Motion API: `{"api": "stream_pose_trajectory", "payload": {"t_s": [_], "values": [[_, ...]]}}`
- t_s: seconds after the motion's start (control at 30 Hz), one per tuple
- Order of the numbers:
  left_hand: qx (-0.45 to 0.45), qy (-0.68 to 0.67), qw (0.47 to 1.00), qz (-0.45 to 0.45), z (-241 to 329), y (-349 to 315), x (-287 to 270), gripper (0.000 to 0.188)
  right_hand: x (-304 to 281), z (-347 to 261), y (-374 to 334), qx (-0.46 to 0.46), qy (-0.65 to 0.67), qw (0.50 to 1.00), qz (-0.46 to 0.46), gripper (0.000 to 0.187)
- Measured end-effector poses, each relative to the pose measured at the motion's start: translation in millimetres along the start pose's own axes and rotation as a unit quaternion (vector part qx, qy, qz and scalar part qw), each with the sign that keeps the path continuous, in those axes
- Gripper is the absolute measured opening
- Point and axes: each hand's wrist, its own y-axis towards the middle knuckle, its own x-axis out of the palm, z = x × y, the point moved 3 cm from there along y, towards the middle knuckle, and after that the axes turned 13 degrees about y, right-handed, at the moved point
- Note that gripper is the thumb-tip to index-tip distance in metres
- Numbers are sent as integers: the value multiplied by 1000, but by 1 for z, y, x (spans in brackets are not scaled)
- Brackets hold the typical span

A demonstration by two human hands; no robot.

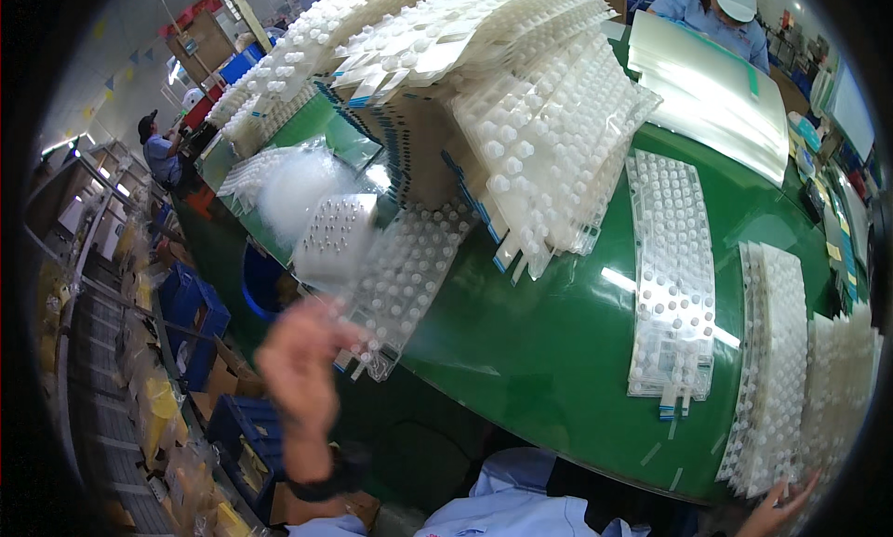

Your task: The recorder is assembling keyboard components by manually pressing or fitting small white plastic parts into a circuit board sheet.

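My left hand, blurred by motion, is at the near left table edge. Its fingertips are next to the corner of a translucent keypad-like sheet with rows of round domes; whether they grip it is unclear. Partly over that sheet sits a white block with metal pins, beside a bundle of clear film. At the far lower right, my right hand has its thumb and fingers apart at the near end of a stack of domed sheets. Another domed sheet pile with blue-tipped tails lies between.
Large fanned piles of domed sheets cover the far middle of the green table. Glossy flat sheets lie at the far right, before a person in a white cap. Blue crates and a roller rack stand left.
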Motion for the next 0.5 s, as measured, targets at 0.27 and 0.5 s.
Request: {"api": "stream_pose_trajectory", "payload": {"t_s": [0.27,0.5], "values": [[-147,375,905,138,-197,180,-83,44,52,-109,-8,-43,213,888,-404,44],[-35,462,886,23,-202,184,-42,40,119,-146,-38,-124,143,797,-574,68]]}}
